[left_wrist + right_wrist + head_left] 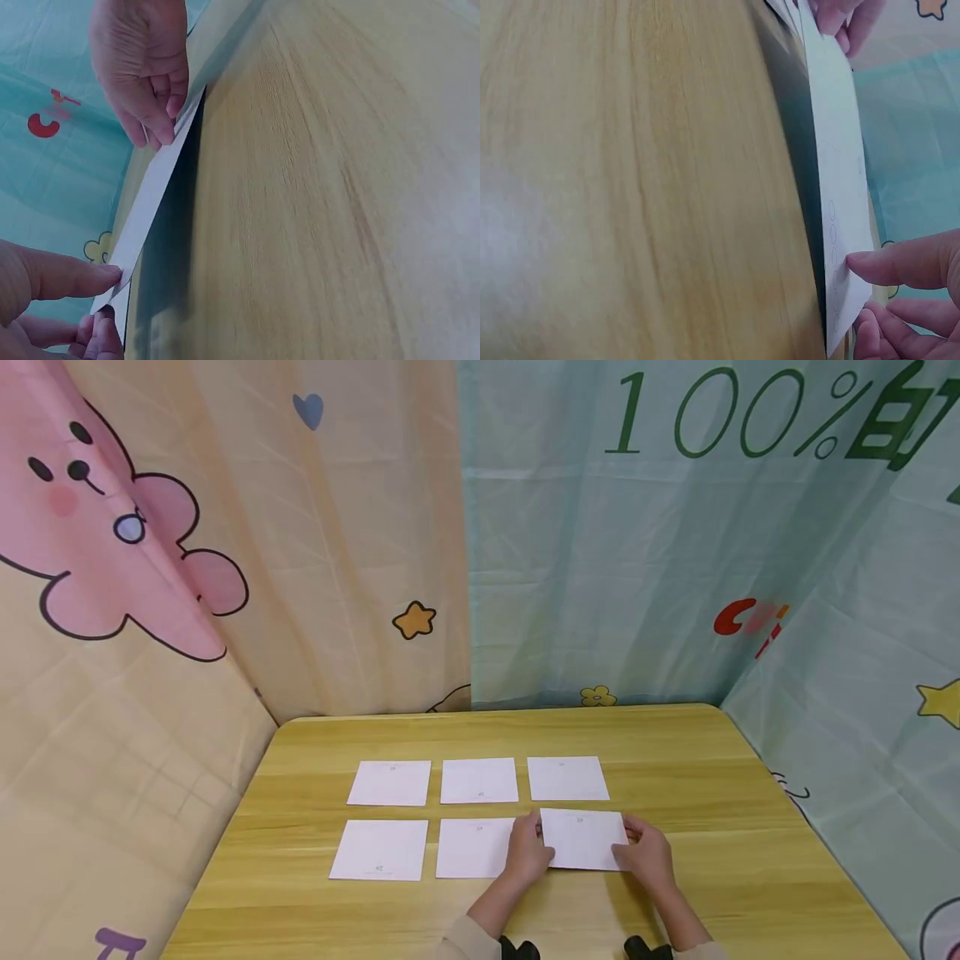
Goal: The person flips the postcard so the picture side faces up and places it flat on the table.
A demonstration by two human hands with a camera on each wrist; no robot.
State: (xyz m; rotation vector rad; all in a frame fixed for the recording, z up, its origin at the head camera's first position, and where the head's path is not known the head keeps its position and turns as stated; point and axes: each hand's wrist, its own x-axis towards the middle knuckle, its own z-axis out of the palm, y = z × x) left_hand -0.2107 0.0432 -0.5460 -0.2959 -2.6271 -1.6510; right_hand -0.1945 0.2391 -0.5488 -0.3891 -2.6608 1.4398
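Both hands hold one white card [583, 839] by its two side edges, a little above the table, as the shadow beneath it in the wrist views shows. My left hand [527, 852] pinches the left edge, thumb on top and fingers underneath. On the right edge my right hand [647, 853] does likewise; its thumb [900, 262] presses the card's face in the right wrist view. Just left of the held card lies another white card [471, 847], its right part hidden behind my left hand. Small faint print marks the card faces, too tiny to read.
Behind the held card lies a row of three white cards, left [388, 783], middle [479, 781] and right [567, 778]. A further card [378, 850] sits at the front left. The wooden table [750, 877] meets printed curtains [360, 543] at its back and sides.
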